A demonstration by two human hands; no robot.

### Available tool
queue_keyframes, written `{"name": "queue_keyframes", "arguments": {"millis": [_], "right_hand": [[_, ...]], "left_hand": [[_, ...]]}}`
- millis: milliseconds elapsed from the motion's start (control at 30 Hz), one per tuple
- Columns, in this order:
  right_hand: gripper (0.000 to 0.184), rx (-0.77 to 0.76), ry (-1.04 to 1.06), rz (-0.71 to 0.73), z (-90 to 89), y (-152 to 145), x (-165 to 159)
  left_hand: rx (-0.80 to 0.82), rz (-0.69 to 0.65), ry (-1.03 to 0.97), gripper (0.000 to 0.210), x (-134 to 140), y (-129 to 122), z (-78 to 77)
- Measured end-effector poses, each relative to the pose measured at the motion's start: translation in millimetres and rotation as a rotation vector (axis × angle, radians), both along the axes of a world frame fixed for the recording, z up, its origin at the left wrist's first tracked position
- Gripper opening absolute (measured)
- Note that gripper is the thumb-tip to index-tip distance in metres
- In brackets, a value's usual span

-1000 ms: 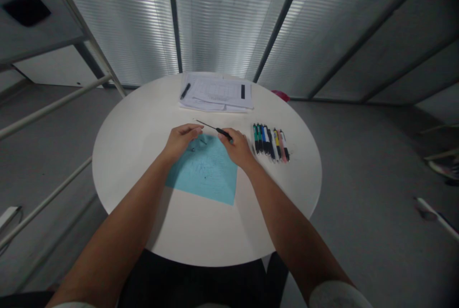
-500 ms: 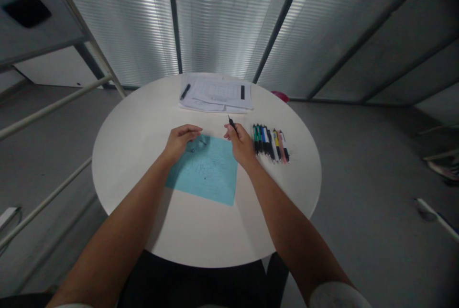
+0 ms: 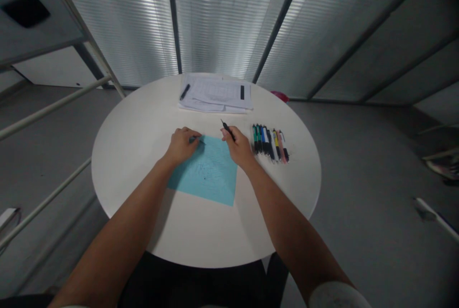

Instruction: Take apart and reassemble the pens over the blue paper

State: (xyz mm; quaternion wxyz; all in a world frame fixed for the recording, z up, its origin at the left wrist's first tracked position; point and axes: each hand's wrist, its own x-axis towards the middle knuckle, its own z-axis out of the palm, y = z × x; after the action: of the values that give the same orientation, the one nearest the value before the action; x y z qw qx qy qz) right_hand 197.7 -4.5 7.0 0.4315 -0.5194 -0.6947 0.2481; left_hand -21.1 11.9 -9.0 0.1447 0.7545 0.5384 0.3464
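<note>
My right hand (image 3: 237,144) is closed around a black pen (image 3: 228,129), its thin bare tip pointing up and left past the sheet's far edge. The fingers of my left hand (image 3: 182,144) are pinched at the upper left corner of a blue sheet (image 3: 218,176). A thin dark piece (image 3: 201,141) sticks out from those fingertips over the sheet; its kind is too small to make out. Dark scribbles and a small dark speck (image 3: 204,179) show on the sheet.
Several pens (image 3: 269,143) lie side by side right of my right hand. A stack of printed papers (image 3: 215,93), with a black pen (image 3: 185,92) on it, lies at the far side of the round white table (image 3: 208,236). Metal rails (image 3: 53,109) stand at the left.
My left hand has lowered and closed its fingers on the thin dark piece, near small parts seen earlier on the sheet. My right hand has shifted slightly left with the pen.
</note>
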Motion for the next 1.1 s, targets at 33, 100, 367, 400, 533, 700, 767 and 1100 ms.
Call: {"name": "queue_keyframes", "arguments": {"millis": [33, 100, 367, 400, 533, 700, 767, 1100], "right_hand": [[0.038, 0.004, -0.021, 0.002, 0.0, 0.1, 0.4], [0.037, 0.011, -0.052, 0.007, 0.2, -0.1, 0.9], [0.034, 0.039, -0.133, 0.018, 1.1, -1.0, 0.1], [0.034, 0.042, -0.141, 0.019, 1.3, -1.0, -0.1], [0.031, 0.045, -0.176, 0.013, 2.1, -1.5, -1.1], [0.029, 0.047, -0.209, 0.019, 2.9, -2.5, -1.3], [0.029, 0.044, -0.219, 0.023, 3.0, -2.5, -1.1], [0.03, 0.028, -0.24, 0.064, 1.0, -1.6, -1.0]], "left_hand": [[-0.013, 0.0, 0.026, 0.025, -0.3, 0.7, -0.4], [-0.031, -0.003, 0.065, 0.026, -0.6, 1.3, -0.2], [-0.063, -0.023, 0.151, 0.034, 0.9, -1.7, 5.2], [-0.067, -0.017, 0.154, 0.036, 1.3, -2.2, 5.6], [-0.097, -0.014, 0.167, 0.037, 2.5, -4.4, 6.3], [-0.112, 0.003, 0.204, 0.029, 2.2, -5.5, 6.3], [-0.11, 0.002, 0.18, 0.025, 1.7, -4.7, 5.2], [-0.076, -0.034, -0.068, 0.018, 1.9, -6.2, 9.0]]}}
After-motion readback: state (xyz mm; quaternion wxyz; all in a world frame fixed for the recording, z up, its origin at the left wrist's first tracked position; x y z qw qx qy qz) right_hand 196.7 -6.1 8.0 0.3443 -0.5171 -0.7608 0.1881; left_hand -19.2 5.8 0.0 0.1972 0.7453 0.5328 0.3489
